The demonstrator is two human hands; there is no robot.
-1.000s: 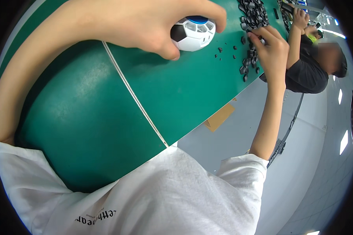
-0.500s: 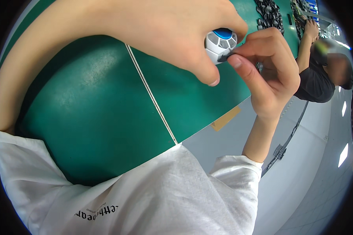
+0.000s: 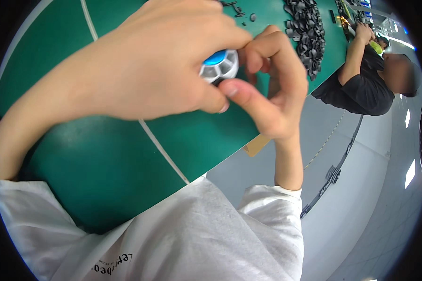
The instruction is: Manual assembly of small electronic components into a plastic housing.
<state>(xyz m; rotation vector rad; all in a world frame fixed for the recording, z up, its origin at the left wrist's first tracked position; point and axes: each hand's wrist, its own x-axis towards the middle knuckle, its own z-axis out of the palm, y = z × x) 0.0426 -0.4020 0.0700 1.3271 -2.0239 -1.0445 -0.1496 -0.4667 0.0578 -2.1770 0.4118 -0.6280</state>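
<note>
Below the held ball, dark lettering marks a white shirt.

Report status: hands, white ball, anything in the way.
Left hand wrapped around white ball, blue disc showing. Right hand beside it, thumb at lower edge. Hands hide most of ball. Black pieces piled apart.

Left forearm: bowed across the upper left
Left hand: upper middle, back upward, curled in a grip
Right forearm: upright, right of centre
Right hand: fingers bent, thumb beside left thumb
</note>
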